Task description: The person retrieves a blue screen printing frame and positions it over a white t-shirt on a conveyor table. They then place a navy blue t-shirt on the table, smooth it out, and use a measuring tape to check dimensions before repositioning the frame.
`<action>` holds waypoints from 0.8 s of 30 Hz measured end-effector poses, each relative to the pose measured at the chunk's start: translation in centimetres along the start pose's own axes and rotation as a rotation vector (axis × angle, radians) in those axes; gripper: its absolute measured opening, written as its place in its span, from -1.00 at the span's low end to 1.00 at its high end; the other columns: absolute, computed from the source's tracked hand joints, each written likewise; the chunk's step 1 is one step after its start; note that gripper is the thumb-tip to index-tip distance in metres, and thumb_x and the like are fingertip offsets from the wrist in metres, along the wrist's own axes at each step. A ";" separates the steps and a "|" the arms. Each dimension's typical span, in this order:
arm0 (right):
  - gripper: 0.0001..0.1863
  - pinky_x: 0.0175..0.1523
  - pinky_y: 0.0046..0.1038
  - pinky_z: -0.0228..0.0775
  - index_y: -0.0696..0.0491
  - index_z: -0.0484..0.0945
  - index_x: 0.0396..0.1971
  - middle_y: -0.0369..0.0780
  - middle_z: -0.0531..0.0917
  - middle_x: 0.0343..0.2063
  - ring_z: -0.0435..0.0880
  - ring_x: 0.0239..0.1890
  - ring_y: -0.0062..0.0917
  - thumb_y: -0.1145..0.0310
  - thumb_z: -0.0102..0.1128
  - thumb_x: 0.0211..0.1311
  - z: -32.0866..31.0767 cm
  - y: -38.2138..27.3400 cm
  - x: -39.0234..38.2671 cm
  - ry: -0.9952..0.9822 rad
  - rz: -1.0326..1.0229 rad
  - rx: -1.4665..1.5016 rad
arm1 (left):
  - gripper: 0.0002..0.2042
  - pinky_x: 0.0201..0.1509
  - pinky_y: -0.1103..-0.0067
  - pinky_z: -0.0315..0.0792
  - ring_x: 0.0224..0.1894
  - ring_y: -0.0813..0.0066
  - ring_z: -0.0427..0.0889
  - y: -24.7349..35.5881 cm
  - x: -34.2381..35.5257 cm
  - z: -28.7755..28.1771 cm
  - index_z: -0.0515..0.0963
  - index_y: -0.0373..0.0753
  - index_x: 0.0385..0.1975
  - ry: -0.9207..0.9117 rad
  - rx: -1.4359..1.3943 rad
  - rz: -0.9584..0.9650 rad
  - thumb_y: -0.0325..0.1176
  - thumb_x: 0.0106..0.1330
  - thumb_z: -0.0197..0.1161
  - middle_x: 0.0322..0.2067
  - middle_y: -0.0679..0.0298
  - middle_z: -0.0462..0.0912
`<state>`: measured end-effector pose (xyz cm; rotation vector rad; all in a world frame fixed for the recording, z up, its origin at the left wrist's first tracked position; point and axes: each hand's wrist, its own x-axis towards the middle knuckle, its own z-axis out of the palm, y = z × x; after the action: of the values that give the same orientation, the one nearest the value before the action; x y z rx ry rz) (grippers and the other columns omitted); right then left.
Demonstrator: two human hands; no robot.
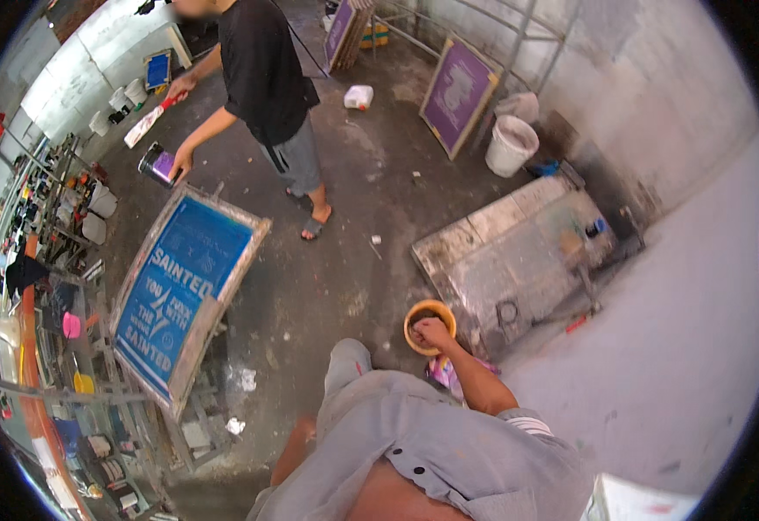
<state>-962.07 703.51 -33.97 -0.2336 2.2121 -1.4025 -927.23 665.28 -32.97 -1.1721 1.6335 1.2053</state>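
My right hand (432,333) reaches down into a small orange-yellow bucket (451,318) on the floor. Its fingers are curled and dip below the rim toward a dark content; what they hold, if anything, is hidden. A pink and purple package (445,377) lies against the bucket, partly behind my forearm. I do not see my left hand; a strip of bare skin shows left of my grey clothing, and I cannot tell if it is arm or leg.
Another person (271,78) stands ahead, holding a red-handled tool (149,124) and a dark tub (161,163). A blue printing screen (184,286) slants at left. Right are a low slab (510,260), a white bucket (511,146) and a purple screen (458,94). A crowded rack (75,208) stands far left.
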 end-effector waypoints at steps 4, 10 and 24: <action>-0.75 -0.30 -0.38 0.48 0.17 0.63 -0.49 -0.14 0.66 -0.57 0.66 -0.50 -0.43 0.29 0.11 0.19 -5.2 -12.1 17.7 -0.113 0.107 -0.088 | -0.70 -0.08 0.30 0.55 -0.14 0.27 0.63 7.0 5.1 -3.3 0.61 -0.25 -0.04 -0.009 0.049 0.015 -0.29 0.28 0.26 -0.12 0.14 0.67; -0.79 -0.44 -0.30 0.37 0.10 0.62 -0.52 -0.17 0.66 -0.54 0.60 -0.56 -0.42 0.27 0.22 0.20 -12.0 -10.8 36.2 -0.039 -0.204 -0.333 | -0.73 0.00 0.29 0.52 -0.11 0.22 0.64 27.2 15.7 -12.6 0.61 -0.26 -0.06 0.065 0.390 0.551 -0.31 0.31 0.20 -0.10 0.11 0.66; -0.76 -0.35 -0.29 0.51 0.09 0.67 -0.55 -0.13 0.69 -0.54 0.68 -0.48 -0.41 0.24 0.18 0.13 -27.2 -8.7 64.7 -0.425 0.231 -0.852 | -0.71 -0.26 0.20 0.47 -0.37 0.17 0.66 75.5 26.2 -22.1 0.69 -0.22 -0.42 0.278 0.269 0.819 -0.11 0.20 0.23 -0.42 0.05 0.71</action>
<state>-1032.23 695.26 -38.01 -0.4897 2.2316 -0.1929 -1008.24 647.56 -33.02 -0.5019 2.5302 1.2590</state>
